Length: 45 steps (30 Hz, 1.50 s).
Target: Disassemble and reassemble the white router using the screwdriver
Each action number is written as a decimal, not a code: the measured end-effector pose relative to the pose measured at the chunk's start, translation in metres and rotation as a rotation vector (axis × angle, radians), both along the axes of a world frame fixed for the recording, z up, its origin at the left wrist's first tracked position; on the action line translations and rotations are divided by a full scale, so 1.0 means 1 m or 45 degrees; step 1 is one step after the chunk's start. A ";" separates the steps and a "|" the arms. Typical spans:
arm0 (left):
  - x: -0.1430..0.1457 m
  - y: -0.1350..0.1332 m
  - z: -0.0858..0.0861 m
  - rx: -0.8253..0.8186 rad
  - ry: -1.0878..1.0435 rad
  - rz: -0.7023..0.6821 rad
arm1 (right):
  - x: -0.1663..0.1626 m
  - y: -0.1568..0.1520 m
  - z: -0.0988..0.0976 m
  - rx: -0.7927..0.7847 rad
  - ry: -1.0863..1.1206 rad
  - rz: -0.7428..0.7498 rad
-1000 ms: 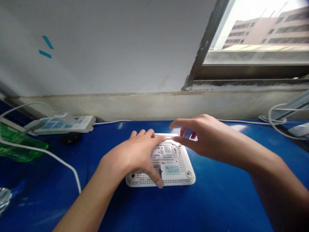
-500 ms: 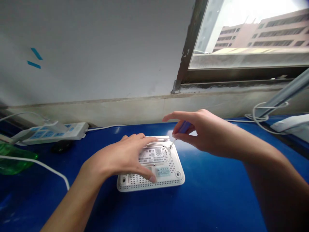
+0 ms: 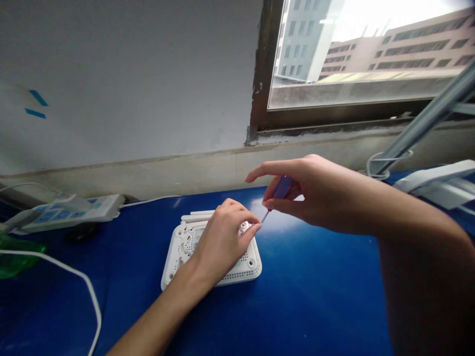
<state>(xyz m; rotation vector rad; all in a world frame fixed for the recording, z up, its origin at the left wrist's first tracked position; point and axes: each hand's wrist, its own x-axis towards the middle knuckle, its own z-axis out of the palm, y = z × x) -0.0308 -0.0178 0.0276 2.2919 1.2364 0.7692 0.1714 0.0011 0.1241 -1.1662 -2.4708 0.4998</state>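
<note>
A white router (image 3: pixel 172 254) lies underside up on the blue table, with vent holes, corner screw recesses and antennas folded along its far edge. My right hand (image 3: pixel 297 193) grips a screwdriver (image 3: pixel 282 186) by its blue-purple handle, the thin shaft slanting down to the left. Over the router reaches my left hand (image 3: pixel 226 237), its thumb and forefinger pinched together at the screwdriver's tip, near the far right recess. Whatever lies between those fingertips is too small to make out. The left hand and wrist cover much of the router's label.
At the left stand a white power strip (image 3: pixel 107 207) with plugs, a dark object (image 3: pixel 82 231) and a green plastic item (image 3: pixel 22 257). A white cable (image 3: pixel 87 282) curves across the table. A metal post (image 3: pixel 411 123) and a white device (image 3: pixel 441 180) are at the right, below the window.
My left hand has shifted from lying spread over the router to pinching at the screwdriver tip. The screwdriver's tip has come up out of the corner recess. The view has turned slightly right.
</note>
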 end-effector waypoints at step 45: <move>-0.074 0.022 0.017 -0.311 0.643 -0.093 | -0.046 -0.009 -0.043 -0.016 0.017 0.141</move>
